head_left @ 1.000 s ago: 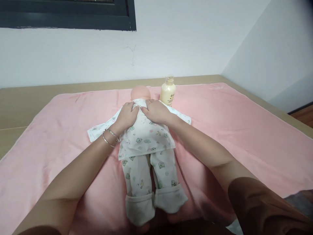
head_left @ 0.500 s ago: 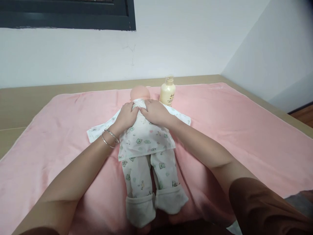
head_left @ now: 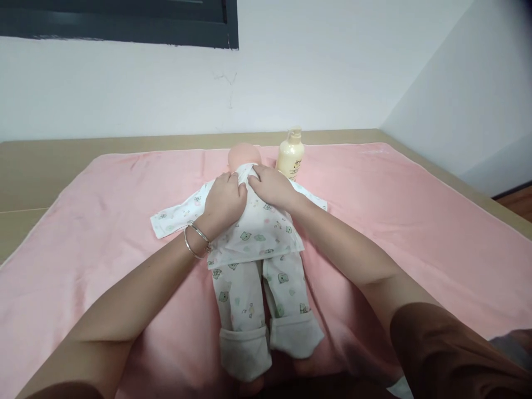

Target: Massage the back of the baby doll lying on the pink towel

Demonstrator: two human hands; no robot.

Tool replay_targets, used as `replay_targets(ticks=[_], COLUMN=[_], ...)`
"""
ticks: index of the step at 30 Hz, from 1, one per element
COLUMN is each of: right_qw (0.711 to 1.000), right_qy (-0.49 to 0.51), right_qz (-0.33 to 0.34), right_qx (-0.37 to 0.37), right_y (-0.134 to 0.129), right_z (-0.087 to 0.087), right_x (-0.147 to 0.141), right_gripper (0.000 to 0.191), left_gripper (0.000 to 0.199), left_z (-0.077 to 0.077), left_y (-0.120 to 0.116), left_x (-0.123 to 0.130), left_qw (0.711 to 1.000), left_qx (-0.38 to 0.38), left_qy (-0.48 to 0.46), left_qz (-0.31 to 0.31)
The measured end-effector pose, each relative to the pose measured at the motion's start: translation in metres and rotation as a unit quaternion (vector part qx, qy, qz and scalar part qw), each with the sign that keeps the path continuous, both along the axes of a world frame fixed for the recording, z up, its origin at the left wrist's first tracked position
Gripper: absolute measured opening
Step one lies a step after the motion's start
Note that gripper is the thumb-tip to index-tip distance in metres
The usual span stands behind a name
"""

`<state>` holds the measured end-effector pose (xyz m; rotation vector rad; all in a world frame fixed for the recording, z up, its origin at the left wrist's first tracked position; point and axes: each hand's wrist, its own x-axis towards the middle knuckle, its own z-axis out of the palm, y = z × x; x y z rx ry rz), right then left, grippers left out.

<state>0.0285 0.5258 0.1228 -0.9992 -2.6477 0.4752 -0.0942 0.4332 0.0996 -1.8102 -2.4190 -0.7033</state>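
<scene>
A baby doll in a white printed top (head_left: 266,235) and matching trousers (head_left: 285,280) lies on the pink blanket, its bald head (head_left: 244,154) pointing away from me. My left hand (head_left: 225,198) rests over the left side of its upper back, fingers over the shoulder and thumb near the middle. On the other side, my right hand (head_left: 272,187) lies across the upper back, its thumb apart from the fingers. Both hands press on the cloth without lifting it; some fingertips are hidden. The doll's sleeves spread out sideways, and its trouser cuffs are folded.
A cream pump bottle (head_left: 291,155) stands on the pink blanket (head_left: 394,221), right of the doll's head. Beyond the blanket runs a wooden edge (head_left: 166,141) against the white wall (head_left: 332,72). A dark window frame (head_left: 124,25) is at upper left.
My left hand has shifted slightly, its thumb lower and away from the right thumb. The right thumb has moved up a little. The whole view has moved slightly.
</scene>
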Motion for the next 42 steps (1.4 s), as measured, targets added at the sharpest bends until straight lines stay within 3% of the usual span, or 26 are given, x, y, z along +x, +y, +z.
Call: replay_targets(ticks=[8,15,19,24,32,42], right_qw=[0.988,1.000,0.999,0.994,0.999,1.000], right_qy=[-0.043,-0.005,-0.030,-0.068,-0.014,-0.013], right_qz=[0.043,0.018,0.019,0.045,0.028,0.021], right_qx=[0.144,0.025,0.038,0.077,-0.011,0.014], right_y=[-0.041,-0.005,-0.013,-0.034,-0.005,-0.002], right_z=[0.004,0.001,0.006,0.015,0.007,0.000], right_x=[0.005,0.002,0.001,0.006,0.006,0.005], right_gripper=[0.045,0.045,0.047,0.043,0.046,0.050], left_gripper=[0.033,0.039,0.036,0.028,0.043,0.050], left_z=[0.003,0.003,0.005,-0.003,-0.012,-0.013], left_y=[0.012,0.004,0.006,0.017,0.018,0.018], left_x=[-0.026,-0.006,-0.005,-0.018,-0.015,-0.015], left_qw=[0.991,0.998,0.997,0.994,0.996,0.997], left_qx=[-0.026,-0.017,-0.020,-0.013,0.001,0.009], left_qy=[-0.130,-0.049,-0.070,-0.108,-0.084,-0.076], left_qz=[-0.029,-0.026,-0.038,-0.007,0.022,0.025])
